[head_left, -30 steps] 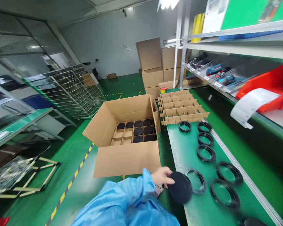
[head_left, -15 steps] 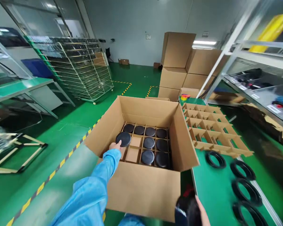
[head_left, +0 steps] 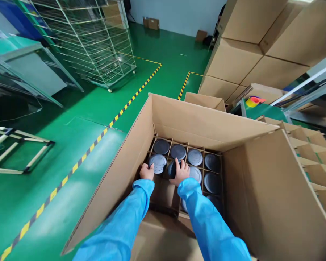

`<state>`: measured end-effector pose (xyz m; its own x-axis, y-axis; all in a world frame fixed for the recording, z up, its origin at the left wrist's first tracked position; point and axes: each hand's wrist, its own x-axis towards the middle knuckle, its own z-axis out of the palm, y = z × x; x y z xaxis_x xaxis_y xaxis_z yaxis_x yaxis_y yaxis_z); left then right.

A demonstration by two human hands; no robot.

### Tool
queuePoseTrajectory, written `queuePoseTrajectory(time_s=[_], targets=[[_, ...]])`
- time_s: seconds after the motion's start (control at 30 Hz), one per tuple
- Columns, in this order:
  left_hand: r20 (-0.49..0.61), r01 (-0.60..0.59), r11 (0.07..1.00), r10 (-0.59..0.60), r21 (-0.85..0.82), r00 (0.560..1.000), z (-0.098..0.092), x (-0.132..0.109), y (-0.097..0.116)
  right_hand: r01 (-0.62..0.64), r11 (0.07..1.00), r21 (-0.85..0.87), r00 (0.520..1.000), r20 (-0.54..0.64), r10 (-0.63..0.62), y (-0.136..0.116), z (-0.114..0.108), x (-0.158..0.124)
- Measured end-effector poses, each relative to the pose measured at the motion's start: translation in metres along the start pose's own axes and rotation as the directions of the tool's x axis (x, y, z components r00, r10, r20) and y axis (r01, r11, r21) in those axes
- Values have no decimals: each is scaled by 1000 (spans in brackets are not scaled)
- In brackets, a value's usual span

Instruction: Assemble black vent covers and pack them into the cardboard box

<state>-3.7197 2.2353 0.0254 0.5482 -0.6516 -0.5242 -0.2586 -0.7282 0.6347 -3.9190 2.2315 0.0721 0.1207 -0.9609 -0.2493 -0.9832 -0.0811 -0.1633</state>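
My left hand point(head_left: 146, 171) grips the rim of a black round, flat-topped piece point(head_left: 158, 164) at the left side of the open cardboard box point(head_left: 184, 112). Just right of it, my right hand point(head_left: 181, 172) has its fingers around a second black round piece point(head_left: 171, 169), which sits tilted in a cell and is partly covered by the fingers. Several similar pieces stand in the cells of the cardboard divider point(head_left: 186, 145). Nearer to me, bare cardboard shows in cells at the left. My right sleeve hides part of the front cells.
A green bench at the right carries cardboard divider grids point(head_left: 309, 152) and rolls of coloured tape point(head_left: 252, 101). Stacked cartons point(head_left: 233, 61) rise behind it. A wire rack trolley point(head_left: 97, 43) stands at the back left, beyond the yellow-and-black floor tape point(head_left: 89, 150).
My right hand has come from the lower right into the box with a black piece. My left hand has lowered its piece at the left cells. The view has tilted down and closer.
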Motion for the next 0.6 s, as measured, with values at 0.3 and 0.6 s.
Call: queuePoseTrajectory(time_s=[0.3,0.6], targets=[[32,-377,911,377,166,926,9,-14,3,193,974,-120,981,1,-195,14,65,3],[310,-651,699,575,296,758,24,-10,-15,288,954,-78,957,-16,-290,24,72,-7]])
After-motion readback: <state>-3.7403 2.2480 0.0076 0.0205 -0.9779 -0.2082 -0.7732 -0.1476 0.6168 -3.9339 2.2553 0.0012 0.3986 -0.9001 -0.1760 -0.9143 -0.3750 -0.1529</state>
